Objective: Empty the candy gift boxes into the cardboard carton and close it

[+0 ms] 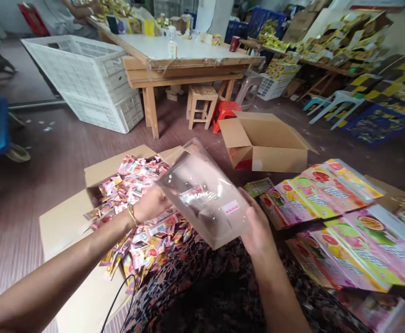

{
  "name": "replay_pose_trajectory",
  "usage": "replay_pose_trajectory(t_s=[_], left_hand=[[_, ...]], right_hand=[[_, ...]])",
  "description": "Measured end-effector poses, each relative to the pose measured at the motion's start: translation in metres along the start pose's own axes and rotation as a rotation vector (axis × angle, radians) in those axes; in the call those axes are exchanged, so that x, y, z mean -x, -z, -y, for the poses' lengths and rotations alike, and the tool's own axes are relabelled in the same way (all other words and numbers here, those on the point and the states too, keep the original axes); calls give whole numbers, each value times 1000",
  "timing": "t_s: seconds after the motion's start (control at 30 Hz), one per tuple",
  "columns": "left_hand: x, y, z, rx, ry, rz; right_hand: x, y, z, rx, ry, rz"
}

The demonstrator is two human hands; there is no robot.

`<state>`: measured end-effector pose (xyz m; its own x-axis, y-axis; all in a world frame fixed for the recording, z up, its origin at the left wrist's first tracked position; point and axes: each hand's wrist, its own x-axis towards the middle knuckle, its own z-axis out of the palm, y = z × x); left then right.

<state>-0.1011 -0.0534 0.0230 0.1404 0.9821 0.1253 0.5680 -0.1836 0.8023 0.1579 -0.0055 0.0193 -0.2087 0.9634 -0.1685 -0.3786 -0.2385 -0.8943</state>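
Note:
A clear plastic box with a small pink label is tilted in front of me, above the sachets. My right hand grips its right side, thumb on the near face and the other fingers partly hidden. At its left edge is my left hand, closed, with the fingertips partly hidden there. One sachet shows through the clear plastic; I cannot tell whether it lies inside or behind. Beneath the left hand, an open carton overflows with small pink and yellow sachets.
Printed fruit-pattern boxes lie in rows at my right. An open cardboard carton stands ahead on the floor. Beyond are a worktable, white crates, a wooden stool and a red stool. Another person's arm shows at far left.

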Motion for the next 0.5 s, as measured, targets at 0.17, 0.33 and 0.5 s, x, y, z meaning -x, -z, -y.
replay_pose_trajectory(t_s=[0.17,0.33,0.5], left_hand=[[68,6,43,-298,89,-102],[191,-18,92,-568,545,-261],[211,-93,112,-624,922,-113]], right_hand=[[-2,16,20,-6,78,-245],[9,30,46,-24,159,-509],[11,15,54,16,104,-544]])
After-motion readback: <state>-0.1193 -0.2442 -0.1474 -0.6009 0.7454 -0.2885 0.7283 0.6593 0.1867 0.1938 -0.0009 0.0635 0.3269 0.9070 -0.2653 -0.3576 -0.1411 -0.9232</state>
